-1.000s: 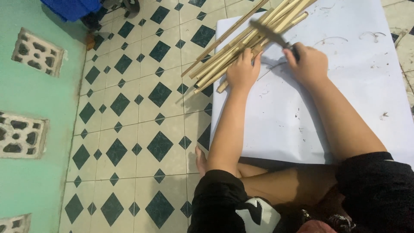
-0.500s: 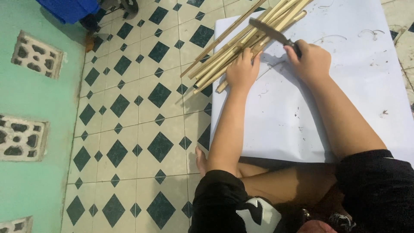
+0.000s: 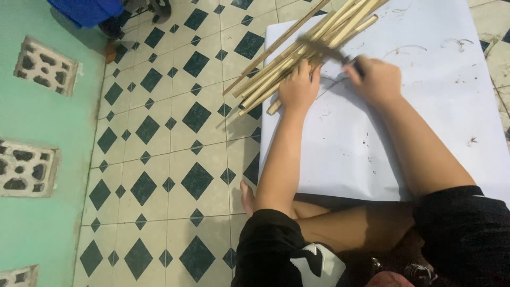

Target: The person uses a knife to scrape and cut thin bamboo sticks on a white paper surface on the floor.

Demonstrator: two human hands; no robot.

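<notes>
Sticks (image 3: 297, 53) on paper sheet (image 3: 425, 117), tiled floor (image 3: 170, 159) left, wall (image 3: 37, 159) beyond

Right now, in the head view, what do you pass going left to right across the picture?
Green wall with patterned vent blocks → diamond-patterned floor tiles → bundle of bamboo sticks → left hand → right hand holding a blade → white sheet.
</notes>
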